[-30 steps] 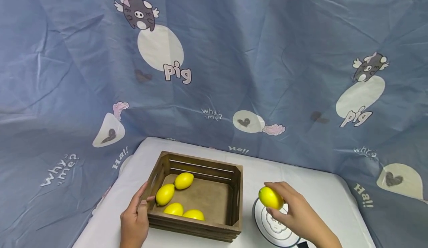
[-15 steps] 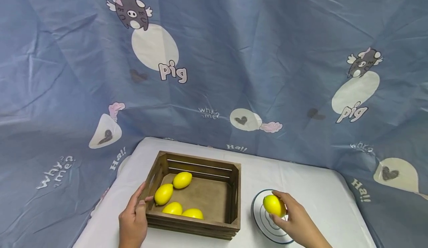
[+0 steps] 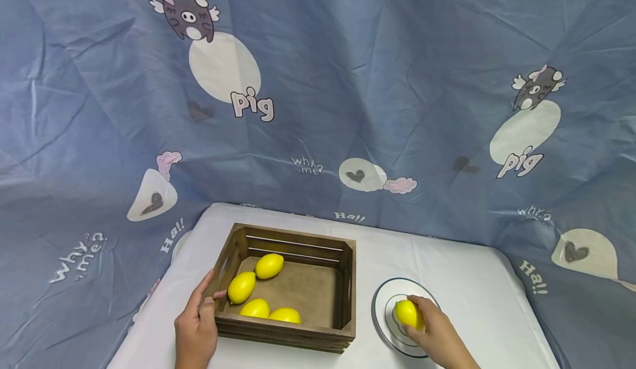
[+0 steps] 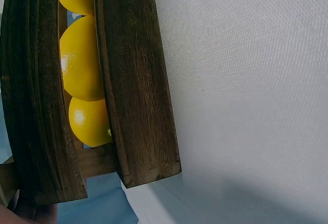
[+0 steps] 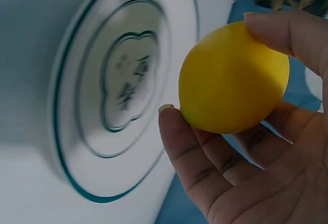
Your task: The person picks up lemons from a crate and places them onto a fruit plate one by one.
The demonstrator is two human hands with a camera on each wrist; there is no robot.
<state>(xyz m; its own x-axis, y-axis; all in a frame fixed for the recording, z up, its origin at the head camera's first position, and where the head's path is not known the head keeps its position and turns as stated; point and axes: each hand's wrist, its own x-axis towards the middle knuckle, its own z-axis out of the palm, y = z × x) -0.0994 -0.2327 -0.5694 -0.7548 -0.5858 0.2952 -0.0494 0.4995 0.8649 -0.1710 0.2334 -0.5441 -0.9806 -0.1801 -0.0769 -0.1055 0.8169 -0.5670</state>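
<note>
My right hand (image 3: 437, 336) holds a yellow lemon (image 3: 407, 314) between thumb and fingertips, low over a white plate (image 3: 385, 302) with a dark teal rim. In the right wrist view the lemon (image 5: 233, 78) appears slightly apart from the plate (image 5: 115, 170). At the left, my left hand (image 3: 196, 327) grips the near-left corner of a brown slatted wooden crate (image 3: 288, 333), one fingertip showing through the side slot. Inside the crate lie several lemons (image 3: 242, 288), grouped toward its left side. Through the slats, the left wrist view shows lemons (image 4: 81, 60); only a bit of that hand appears there.
White cloth (image 3: 447, 258) covers the table under the crate and plate. A blue printed curtain (image 3: 318, 98) hangs behind and along both sides. Between crate and plate runs a narrow strip of tabletop.
My right hand has lowered the lemon toward the middle of the plate. My left hand keeps its grip on the crate, and the lemons inside lie as before. The head view has shifted slightly.
</note>
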